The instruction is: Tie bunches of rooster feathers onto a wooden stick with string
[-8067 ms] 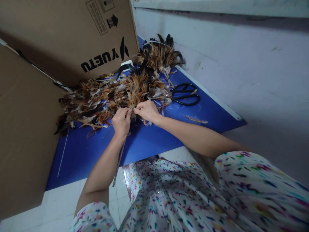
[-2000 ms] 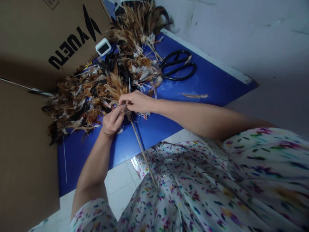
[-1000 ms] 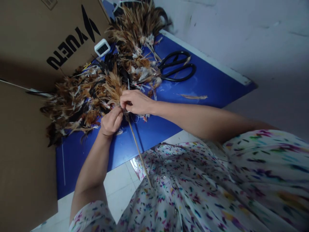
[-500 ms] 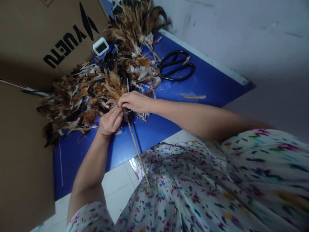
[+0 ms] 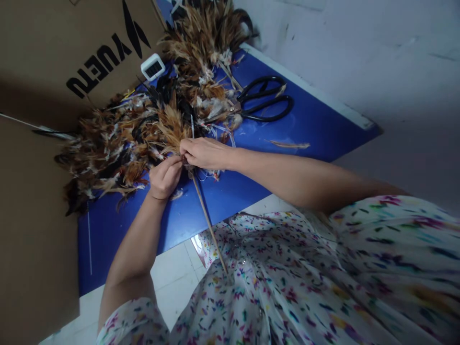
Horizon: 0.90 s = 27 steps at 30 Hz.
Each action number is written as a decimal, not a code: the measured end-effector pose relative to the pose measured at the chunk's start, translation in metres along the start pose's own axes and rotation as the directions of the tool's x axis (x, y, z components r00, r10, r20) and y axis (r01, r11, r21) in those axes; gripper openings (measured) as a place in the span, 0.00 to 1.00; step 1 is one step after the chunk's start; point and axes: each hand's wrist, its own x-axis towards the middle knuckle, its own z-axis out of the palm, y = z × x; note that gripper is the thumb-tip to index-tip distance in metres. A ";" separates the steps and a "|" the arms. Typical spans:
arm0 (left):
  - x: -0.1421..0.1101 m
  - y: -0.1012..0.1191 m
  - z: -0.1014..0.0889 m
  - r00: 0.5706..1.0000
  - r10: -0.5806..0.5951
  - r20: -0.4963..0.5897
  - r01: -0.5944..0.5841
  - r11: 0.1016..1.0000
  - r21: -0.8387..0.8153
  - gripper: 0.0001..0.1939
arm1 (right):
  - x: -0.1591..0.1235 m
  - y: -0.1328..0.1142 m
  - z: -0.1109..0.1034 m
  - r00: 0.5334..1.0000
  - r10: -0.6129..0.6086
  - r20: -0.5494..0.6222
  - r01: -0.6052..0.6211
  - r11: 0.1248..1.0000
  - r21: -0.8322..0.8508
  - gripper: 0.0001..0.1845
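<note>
A thin wooden stick [image 5: 209, 222] slants from my lap up to a tuft of brown feathers [image 5: 172, 129] at its top. My right hand [image 5: 204, 153] is closed around the stick's top where the feathers meet it. My left hand [image 5: 164, 176] sits right beside it, fingers pinched on the feather bases; a fine thread may run between the hands, but I cannot make it out. Both hands hover over a blue board [image 5: 251, 177].
A big heap of brown, black and white feathers [image 5: 115, 143] covers the board's left and far side. Black scissors [image 5: 264, 103] lie right of it, a loose feather [image 5: 289, 143] nearer. A small white device [image 5: 153, 66] stands by a cardboard box [image 5: 72, 52]. A grey wall is on the right.
Since eight seconds ago the stick swung from under my left wrist to slant toward my lap. Over the last second the hands barely shifted, staying pinched at the feather bases.
</note>
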 end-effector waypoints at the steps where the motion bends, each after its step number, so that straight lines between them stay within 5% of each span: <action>1: 0.002 0.002 0.001 0.999 -0.042 -0.005 0.042 0.999 0.006 0.04 | 0.000 -0.001 -0.001 1.000 0.013 0.001 -0.013 1.000 -0.017 0.11; 7: 0.008 0.006 0.002 0.976 -0.217 0.003 0.217 0.976 -0.032 0.04 | -0.002 -0.005 -0.003 0.997 0.082 -0.004 -0.082 0.991 -0.109 0.12; 27: 0.007 0.011 0.000 0.904 -0.427 0.040 0.423 0.874 -0.240 0.07 | -0.006 -0.002 -0.005 0.979 0.200 -0.028 -0.201 0.966 -0.164 0.14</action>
